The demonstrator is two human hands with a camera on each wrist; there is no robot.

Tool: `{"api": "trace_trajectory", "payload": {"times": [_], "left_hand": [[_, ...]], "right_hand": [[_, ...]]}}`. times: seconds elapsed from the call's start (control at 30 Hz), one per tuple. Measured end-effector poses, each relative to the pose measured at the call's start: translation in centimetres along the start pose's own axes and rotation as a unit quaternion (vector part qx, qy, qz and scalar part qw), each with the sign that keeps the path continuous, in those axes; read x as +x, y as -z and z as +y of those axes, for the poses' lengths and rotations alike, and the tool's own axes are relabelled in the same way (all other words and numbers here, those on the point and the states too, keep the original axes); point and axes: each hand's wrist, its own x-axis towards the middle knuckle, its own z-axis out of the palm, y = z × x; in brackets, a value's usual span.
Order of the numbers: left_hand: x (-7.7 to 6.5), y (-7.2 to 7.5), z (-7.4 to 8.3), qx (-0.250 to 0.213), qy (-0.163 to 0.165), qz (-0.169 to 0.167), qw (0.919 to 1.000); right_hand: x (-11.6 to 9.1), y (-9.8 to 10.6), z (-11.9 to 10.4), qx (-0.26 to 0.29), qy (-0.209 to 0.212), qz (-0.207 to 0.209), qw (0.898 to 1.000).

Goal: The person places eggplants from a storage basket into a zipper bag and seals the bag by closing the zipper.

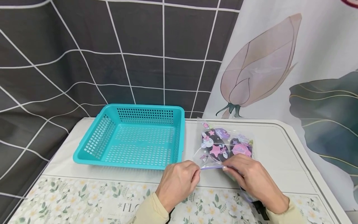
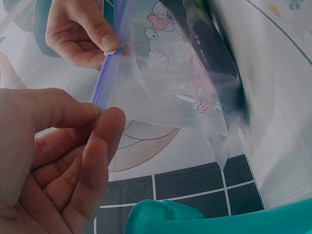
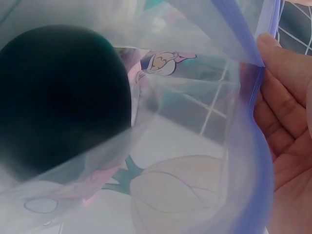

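A clear zip bag [image 1: 215, 146] printed with pink and purple cartoon figures is held up over the table, to the right of the basket. My left hand [image 1: 179, 182] pinches one end of its purple zip strip [image 2: 103, 80] between thumb and forefinger. Further along the strip, my right hand [image 1: 250, 175] grips the small white slider [image 2: 110, 52]. Between the hands the strip runs straight; past the right hand the bag's mouth gapes, as the right wrist view shows. Something dark and green [image 2: 207, 44] is inside the bag, its kind blurred by the film.
A turquoise plastic basket [image 1: 181, 140] with perforated walls stands left of the bag, close to the left hand. The white table [image 1: 268, 146] has a flowered cover [image 1: 92, 196] along its front. Behind hang a dark gridded cloth [image 1: 142, 37] and a pale flower-printed curtain [image 1: 257, 68].
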Motion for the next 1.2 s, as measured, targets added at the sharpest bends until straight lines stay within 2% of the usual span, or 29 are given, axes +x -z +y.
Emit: {"api": "trace_trajectory", "payload": {"times": [0.6,0.87,1.2], "left_hand": [[0.11,-0.05,-0.06,-0.010,-0.016,0.017,0.9997],[0.03,-0.08,-0.09,-0.023,-0.006,0.019,0.9995],[0.14,-0.05,-0.17,-0.025,-0.010,0.024,0.9993]], "right_hand": [[-0.26,0.61,0.07,-0.004,-0.019,-0.017,1.000],[-0.31,0.89,0.22,-0.011,-0.025,-0.021,0.999],[-0.40,0.99,0.32,-0.014,-0.026,-0.023,0.999]]}}
